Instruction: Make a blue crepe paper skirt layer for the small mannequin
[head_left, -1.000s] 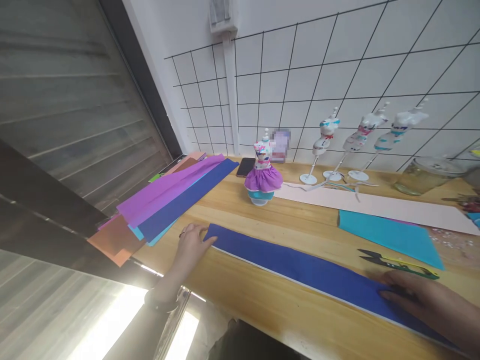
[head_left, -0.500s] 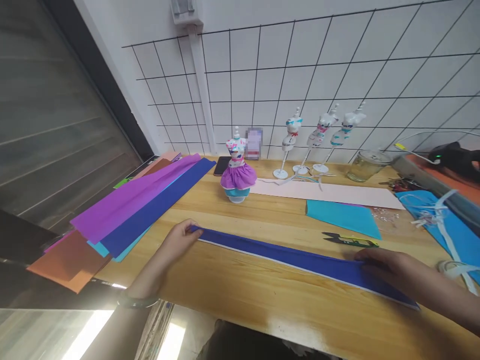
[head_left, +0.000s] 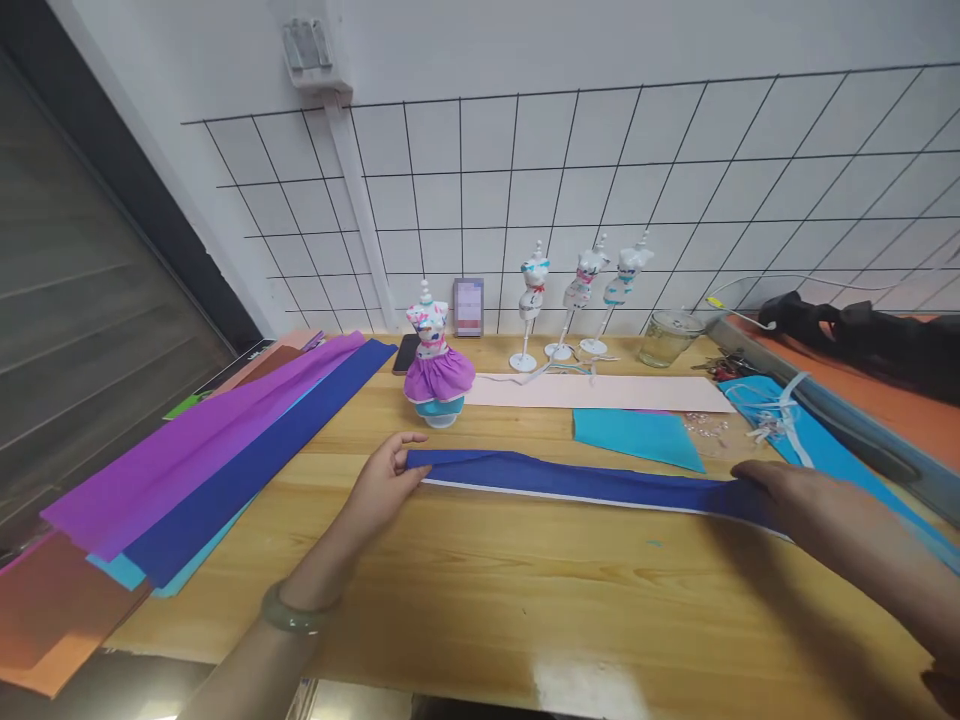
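Note:
A long dark-blue fabric strip with a white lower edge stretches between my hands, raised a little above the wooden table. At its left end, my left hand pinches it with the thumb. My right hand grips it near the right end, its fingers partly hidden behind the palm. Beyond the strip stands a mini dress form in a purple ruffled skirt.
Fabric sheets, purple and blue, lie at the left. Three bare mini mannequins, a phone and a glass jar stand near the wall. Pale pink and turquoise pieces lie before them.
The view has shifted right and tilted up. My right hand has lifted its end of the strip, which is now nearly level. The yellow-handled thread snips no longer show.

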